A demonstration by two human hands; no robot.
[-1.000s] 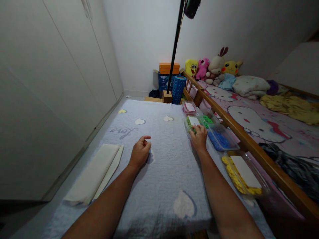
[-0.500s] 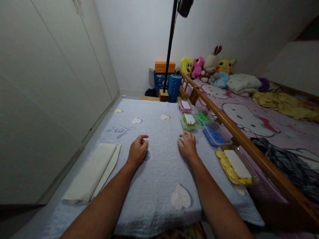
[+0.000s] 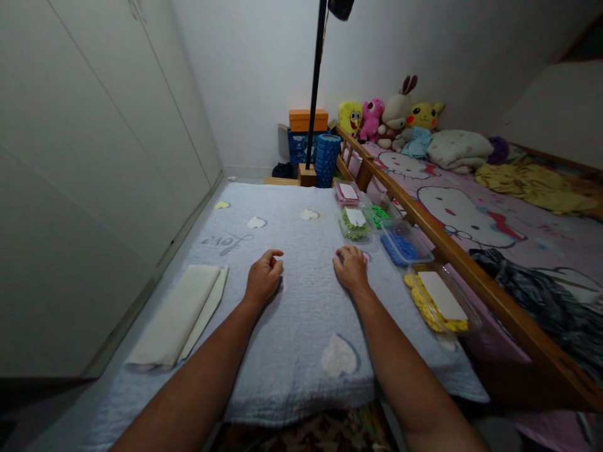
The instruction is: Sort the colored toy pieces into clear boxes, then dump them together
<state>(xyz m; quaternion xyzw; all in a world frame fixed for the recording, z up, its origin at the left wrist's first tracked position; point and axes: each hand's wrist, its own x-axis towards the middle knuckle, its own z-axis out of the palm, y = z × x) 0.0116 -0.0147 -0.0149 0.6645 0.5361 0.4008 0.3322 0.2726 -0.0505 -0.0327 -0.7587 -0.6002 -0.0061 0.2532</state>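
My left hand (image 3: 264, 275) rests on the pale blue cloth (image 3: 296, 326) that covers the table. Its index finger points inward, thumb a little apart, and nothing shows in it. To its left lies a folded cream cloth (image 3: 176, 314). Across from it, my right hand (image 3: 351, 269) is palm down on the cover, fingers loosely bent and thumb apart, with no object visible. Just beyond that hand stands a clear box of light green pieces (image 3: 355, 231). Further right are a box of blue pieces (image 3: 400, 248) and a lidded box of yellow pieces (image 3: 433, 307).
Behind stand a box of pink pieces (image 3: 346, 194) and one of bright green pieces (image 3: 379, 216). A wooden bed rail (image 3: 424, 216) runs along the right side. A black pole (image 3: 314, 94) rises beyond the far edge, beside a blue foam roller (image 3: 326, 162). Wardrobe doors (image 3: 94, 188) line the left.
The camera view has shifted slightly. My right hand's fingers have drawn in a little more. My left hand stays almost the same, and the boxes and folded cloth keep their places.
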